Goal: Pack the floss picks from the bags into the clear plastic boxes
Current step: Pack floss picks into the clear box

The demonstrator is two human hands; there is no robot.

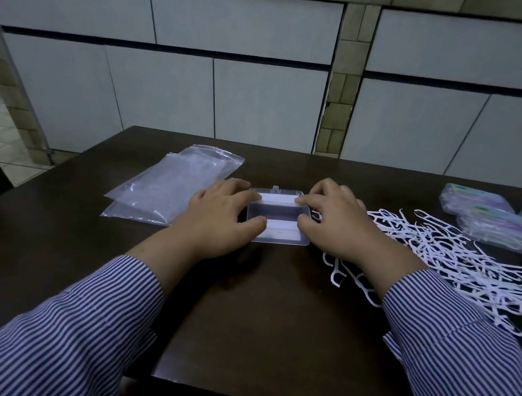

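Note:
A small clear plastic box (pixel 279 215) lies on the dark table between my hands. My left hand (pixel 218 214) grips its left end, thumb on the near edge and fingers over the far edge. My right hand (pixel 332 219) grips the right end the same way. White strips show inside the box along its far and near sides. A heap of loose white floss picks (pixel 449 260) spreads over the table to the right, partly under my right wrist. Flat clear bags (pixel 175 187) lie to the left of the box.
Several closed boxes filled with floss picks (pixel 493 220) are stacked at the far right of the dark table (pixel 255 312). A tiled wall stands behind the table's far edge. My striped sleeves cover the near part of the table.

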